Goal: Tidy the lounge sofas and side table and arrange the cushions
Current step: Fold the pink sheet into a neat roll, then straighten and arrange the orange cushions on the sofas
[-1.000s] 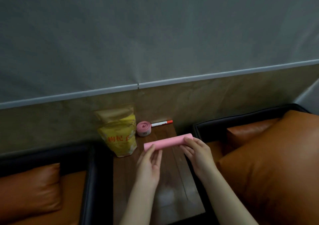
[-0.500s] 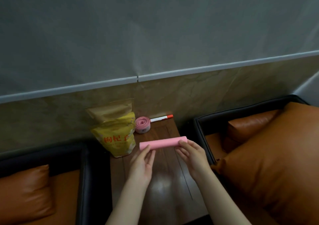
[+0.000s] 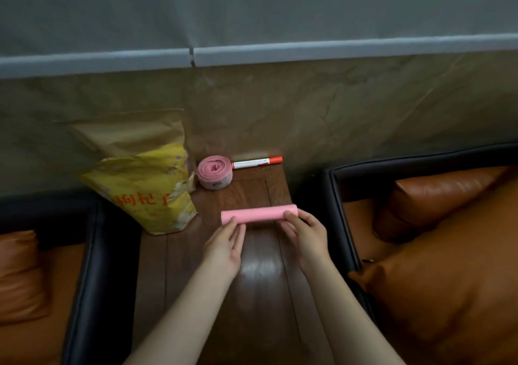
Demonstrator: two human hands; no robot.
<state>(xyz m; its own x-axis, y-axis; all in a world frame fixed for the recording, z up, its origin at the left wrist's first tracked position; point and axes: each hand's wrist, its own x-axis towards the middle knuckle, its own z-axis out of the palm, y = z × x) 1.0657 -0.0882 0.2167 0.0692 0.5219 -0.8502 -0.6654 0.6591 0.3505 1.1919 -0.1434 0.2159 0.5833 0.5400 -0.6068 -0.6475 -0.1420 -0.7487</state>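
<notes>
Item: pink roll [image 3: 259, 214], a smooth, plain cylinder lying crosswise over the middle of the side table [image 3: 260, 308]; whether it rests on the wood or hangs just above it cannot be told. Left hand [image 3: 224, 248]: fingers straight, tips laid against the roll's left end. Right hand [image 3: 307, 241]: fingers bent, gripping the right end with the thumb on top. Table: dark wood, glossy, long and narrow, running back to the wall [image 3: 336, 106]. Behind the roll, at the far end: yellow pouch [image 3: 145, 188] with red characters and a brown paper top, upright at the far left corner, near the roll's left end; coiled pink strip [image 3: 214, 172] just beside the pouch; marker [image 3: 256, 163] with a red cap lying along the wall, touching the coil. Flanks: black sofa arm [image 3: 84, 266] on the left with an orange cushion [image 3: 19, 275] beyond it; black sofa frame [image 3: 336, 196] on the right, holding a large orange cushion [image 3: 448, 280] and a smaller one [image 3: 437, 193] behind. Open room: bare tabletop between the roll and the far items, and the near stretch under the forearms.
</notes>
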